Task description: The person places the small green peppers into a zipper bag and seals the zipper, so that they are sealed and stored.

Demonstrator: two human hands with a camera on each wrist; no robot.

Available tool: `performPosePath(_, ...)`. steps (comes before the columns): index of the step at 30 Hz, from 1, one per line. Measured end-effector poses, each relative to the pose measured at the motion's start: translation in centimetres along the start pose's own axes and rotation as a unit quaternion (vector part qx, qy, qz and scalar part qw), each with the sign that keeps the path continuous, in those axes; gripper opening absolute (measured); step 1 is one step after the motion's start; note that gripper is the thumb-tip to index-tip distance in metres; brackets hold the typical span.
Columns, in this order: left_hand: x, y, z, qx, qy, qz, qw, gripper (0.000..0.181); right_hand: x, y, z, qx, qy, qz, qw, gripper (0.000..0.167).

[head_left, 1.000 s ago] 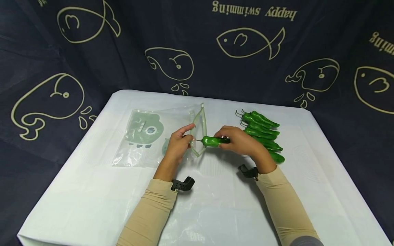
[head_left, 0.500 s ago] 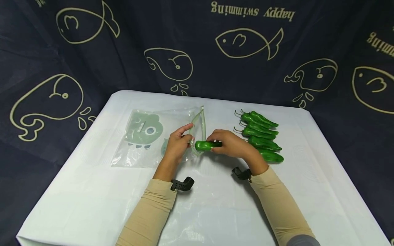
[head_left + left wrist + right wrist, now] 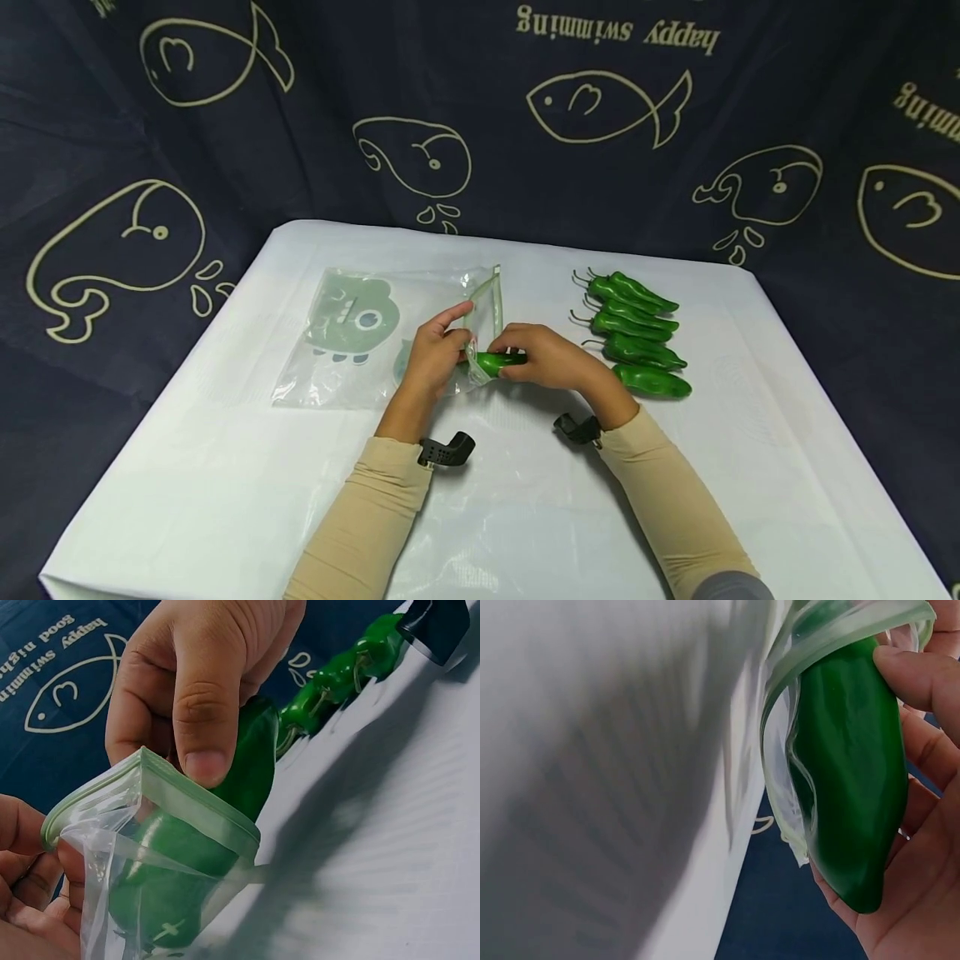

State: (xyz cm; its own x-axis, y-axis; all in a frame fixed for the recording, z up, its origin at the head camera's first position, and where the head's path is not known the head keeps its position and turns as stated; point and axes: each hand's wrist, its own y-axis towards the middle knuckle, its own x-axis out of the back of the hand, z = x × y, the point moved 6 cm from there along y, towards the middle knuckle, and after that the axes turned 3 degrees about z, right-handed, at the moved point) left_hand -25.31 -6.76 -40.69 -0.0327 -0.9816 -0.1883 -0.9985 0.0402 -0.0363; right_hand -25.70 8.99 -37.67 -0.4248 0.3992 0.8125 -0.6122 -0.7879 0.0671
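Note:
A clear zip bag [image 3: 296, 379] with a green cartoon print lies on the white table. Its mouth faces right, and my left hand [image 3: 433, 354] pinches the near edge of that mouth. A green chili pepper [image 3: 492, 364] is held by its pointed end in my right hand [image 3: 551, 357]. In the left wrist view, the pepper's thick stem end is inside the bag, seen through the plastic, below the pale green zip rim [image 3: 199, 801]. The right wrist view shows the pepper [image 3: 855, 765] between thumb and fingers, with the bag mouth around its upper part.
To the right of my hands, several green peppers [image 3: 633, 327] lie in a row on the white table [image 3: 225, 500]. A dark cloth [image 3: 480, 75] with fish and whale drawings hangs behind. Black wrist cameras [image 3: 447, 448] sit on both wrists.
My right hand has moved left and slightly toward me, taking the pepper's stem end from the bag mouth to inside the bag. The left hand has stayed nearly in place.

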Motion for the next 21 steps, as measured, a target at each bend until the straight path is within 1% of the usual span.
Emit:
performPosePath(4, 0.0, 0.0, 0.0, -0.001, 0.002, -0.002, 1.0, 0.048, -0.3, 0.2, 0.0, 0.009, -0.002, 0.002, 1.0, 0.023)
performPosePath(10, 0.1, 0.0, 0.0, 0.0, 0.008, -0.002, 1.0, 0.05, -0.8, 0.4, -0.1, 0.016, 0.008, 0.003, 0.9998, 0.026)
performPosePath(15, 0.0, 0.0, 0.0, 0.0, 0.007, 0.0, 1.0, 0.048, -1.1, 0.4, -0.2, 0.011, 0.016, 0.007, 0.9998, 0.026)
performPosePath(21, 0.0, 0.0, 0.1, 0.008, 0.009, -0.003, 0.9999, 0.047, -1.3, 0.4, -0.3, 0.003, 0.025, 0.016, 0.9995, 0.029)
